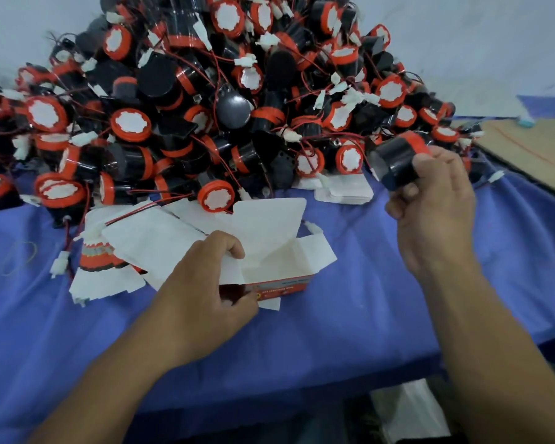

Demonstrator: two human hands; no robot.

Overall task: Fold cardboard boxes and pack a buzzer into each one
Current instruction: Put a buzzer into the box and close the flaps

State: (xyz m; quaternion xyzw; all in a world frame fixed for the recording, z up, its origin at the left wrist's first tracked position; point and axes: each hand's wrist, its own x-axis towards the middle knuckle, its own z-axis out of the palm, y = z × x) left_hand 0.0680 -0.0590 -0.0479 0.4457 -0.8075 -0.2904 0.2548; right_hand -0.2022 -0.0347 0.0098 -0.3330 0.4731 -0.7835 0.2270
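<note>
Glossy black-and-orange plastic buzzer (394, 165), matt white cardboard box (279, 261), smooth blue cloth (350, 315), matt brown board (532, 149) at its far-right edge.

Of the person, only two bare hands and two bare forearms are in the view. The left hand (202, 283) and the right hand (436, 203) are uncovered, and both wrists are bare as well. The left forearm (109, 379) and the right forearm (494, 347) are slim and smooth, uncovered as far as the picture's edge. The knuckles show as soft ridges. The nails are too blurred to describe.
</note>
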